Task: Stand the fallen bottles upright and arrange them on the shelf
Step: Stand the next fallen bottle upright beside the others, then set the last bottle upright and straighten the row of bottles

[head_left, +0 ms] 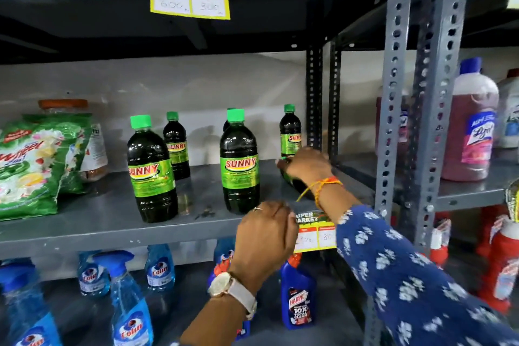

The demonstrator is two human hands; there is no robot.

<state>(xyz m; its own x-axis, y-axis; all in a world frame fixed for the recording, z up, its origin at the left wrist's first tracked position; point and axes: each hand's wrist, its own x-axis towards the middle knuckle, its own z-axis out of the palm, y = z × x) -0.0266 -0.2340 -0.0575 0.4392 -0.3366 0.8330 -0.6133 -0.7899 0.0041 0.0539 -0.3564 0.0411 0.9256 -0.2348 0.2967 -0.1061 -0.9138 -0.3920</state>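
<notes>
Five upright bottles point(152, 168), one fallen point(295, 181)

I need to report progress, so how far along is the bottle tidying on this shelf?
Mostly done. Five green-capped bottles stand upright on the shelf, such as the front left one and the front middle one. In hand: the right hand is on a dark bottle lying low at the right end. The left hand rests at the shelf edge. Left: standing and lining that one up.

Wide gap between front bottles point(151, 168) and point(239, 161); shelf point(98, 216) front bare there
</notes>
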